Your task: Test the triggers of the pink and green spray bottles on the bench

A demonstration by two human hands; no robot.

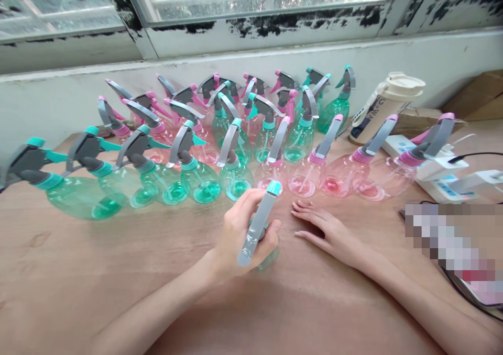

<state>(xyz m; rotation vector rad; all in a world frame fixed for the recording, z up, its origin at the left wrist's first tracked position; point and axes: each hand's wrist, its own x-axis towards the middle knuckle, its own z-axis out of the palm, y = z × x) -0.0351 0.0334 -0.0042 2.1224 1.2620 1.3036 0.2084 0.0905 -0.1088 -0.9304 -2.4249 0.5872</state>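
Note:
My left hand [239, 234] is closed around the neck of a green spray bottle [270, 255], whose grey trigger head with a teal nozzle tilts up and away from me. Most of this bottle is hidden below the hand and the head. To its right my right hand [324, 229] lies flat on the wooden table [306, 313], fingers stretched out and holding nothing. Beyond both hands stand rows of spray bottles: several green ones [200, 182] on the left and several pink ones [302, 179] on the right of the front row.
A cream tumbler [387, 106] stands behind the pink bottles. White power strips with plugs and cables [444, 172] lie at the right, near a blurred-out device [463, 255]. Cardboard [477, 98] sits in the back right corner. Along the back runs a wall [251, 54] under windows.

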